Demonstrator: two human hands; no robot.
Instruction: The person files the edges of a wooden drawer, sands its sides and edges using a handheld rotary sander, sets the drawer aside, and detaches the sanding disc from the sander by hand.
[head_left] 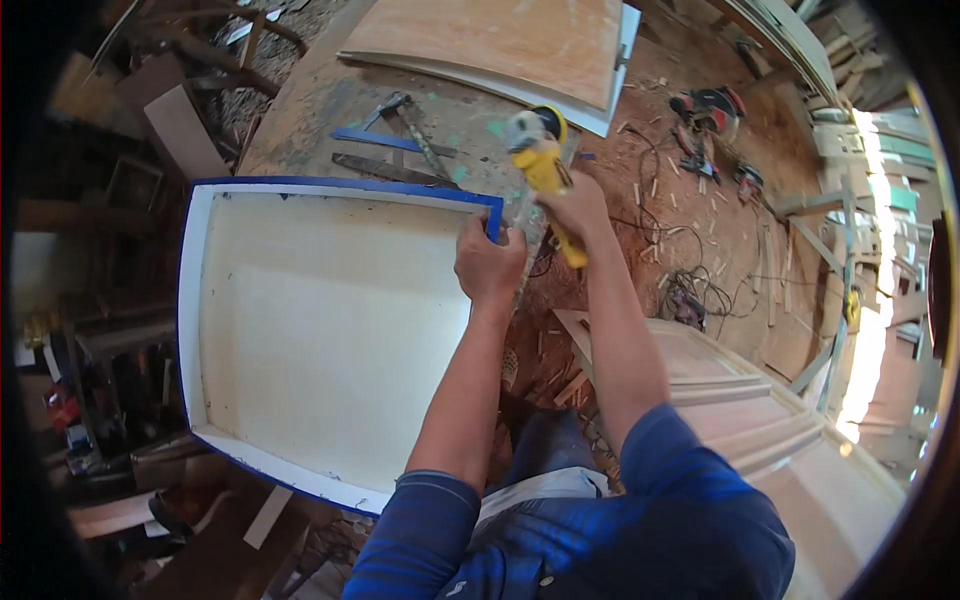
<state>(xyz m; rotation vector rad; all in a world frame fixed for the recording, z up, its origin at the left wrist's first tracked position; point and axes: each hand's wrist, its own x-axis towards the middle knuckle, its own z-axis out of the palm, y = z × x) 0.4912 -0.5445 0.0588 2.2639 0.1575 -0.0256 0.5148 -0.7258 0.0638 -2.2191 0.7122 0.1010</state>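
A person's left hand [489, 268] closes its fingers over the upper right corner of a white, blue-edged rectangular wooden panel [320, 320], which lies flat on the dusty workbench [300, 110] and fills the frame's centre-left. At two o'clock from that hand, just beside it, the right hand [575, 205] wraps tight round the handle of a yellow handheld power grinder [542, 160], its head raised and blurred above the panel's corner. At eleven o'clock from the grinder, a metal hammer [405, 120] lies on the bench. At twelve o'clock, a bare plywood sheet [500, 45] rests. At three o'clock, tangled black cables [690, 290] lie on the sawdust floor.
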